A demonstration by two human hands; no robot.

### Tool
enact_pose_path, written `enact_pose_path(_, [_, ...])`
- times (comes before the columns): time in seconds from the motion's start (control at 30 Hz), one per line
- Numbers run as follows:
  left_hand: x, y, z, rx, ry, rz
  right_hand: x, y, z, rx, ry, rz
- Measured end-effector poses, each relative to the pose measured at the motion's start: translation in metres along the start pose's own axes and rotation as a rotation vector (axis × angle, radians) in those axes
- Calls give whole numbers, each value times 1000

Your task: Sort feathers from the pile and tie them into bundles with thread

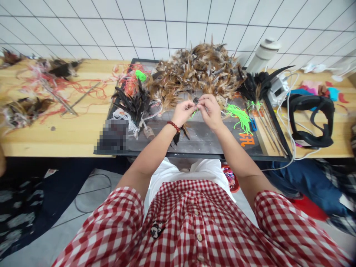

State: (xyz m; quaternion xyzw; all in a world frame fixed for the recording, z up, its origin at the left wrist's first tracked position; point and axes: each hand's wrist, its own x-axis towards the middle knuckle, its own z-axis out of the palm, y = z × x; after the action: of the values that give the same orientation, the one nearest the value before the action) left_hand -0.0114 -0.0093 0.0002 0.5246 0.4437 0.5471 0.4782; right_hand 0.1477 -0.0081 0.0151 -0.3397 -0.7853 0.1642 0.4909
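Against a white tiled wall [155, 33] ran a pale wooden worktop [69, 142], and on it lay a dark, black-edged tray [200, 142]. A broad heap of brown and tan feathers [200, 66] covered the tray's far part. Red strings [91, 89] lay tangled across the worktop to the left, some reaching the tray's corner. Over on the right stood a black looped strap [328, 118], with a pale bottle [261, 57] upright near the wall, behind the right-hand cluster of black feathers [256, 87]. Another cluster, the left-hand black feathers [133, 104], lay at the tray's left side. Between the right cluster and the hands spread bright green cords [240, 116]. Near the middle of the tray, just in front of the heap, the left hand [183, 113] and right hand [210, 111] met, each with thumb and forefinger drawn together in a pinch. A red bead bracelet [174, 127] circled the left wrist. Smallest of all, a small dark piece [195, 100] was pinched between the fingertips of both hands, above the tray; its exact form was too small to tell. A short green strand [194, 113] showed just below it.
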Motion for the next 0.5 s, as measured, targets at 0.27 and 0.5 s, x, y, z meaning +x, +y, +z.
enact_pose_path(0.27, [-12, 8, 4, 44, -224, -45, 5, 21, 1, 162, -23, 187])
enact_pose_path(0.5, [-2, 3, 2, -5, 102, -46, -5, 14, 20, 380, 41, 485])
